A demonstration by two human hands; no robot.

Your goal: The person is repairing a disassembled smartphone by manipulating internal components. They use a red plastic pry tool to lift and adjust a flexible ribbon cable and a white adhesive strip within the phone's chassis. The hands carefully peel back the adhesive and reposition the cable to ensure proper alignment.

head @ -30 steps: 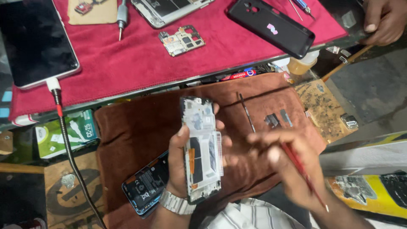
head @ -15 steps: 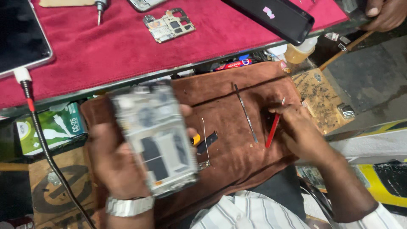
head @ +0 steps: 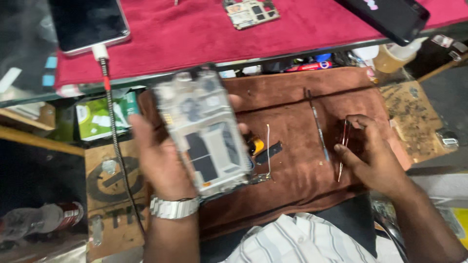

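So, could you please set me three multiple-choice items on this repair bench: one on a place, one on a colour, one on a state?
1. Where does the thin metal tool lie?
A. on the brown cloth
B. on the red mat
C. in the left hand

2. What colour is the mat on the upper bench?
A. green
B. red
C. grey

3. What does the left hand hold?
A. a bottle
B. nothing
C. an opened phone frame

Answers: 1 A, the tool rests on the brown cloth between the hands. 2 B, the mat under the circuit board is red. 3 C, its fingers wrap the frame while the right hand pinches a red-handled tool.
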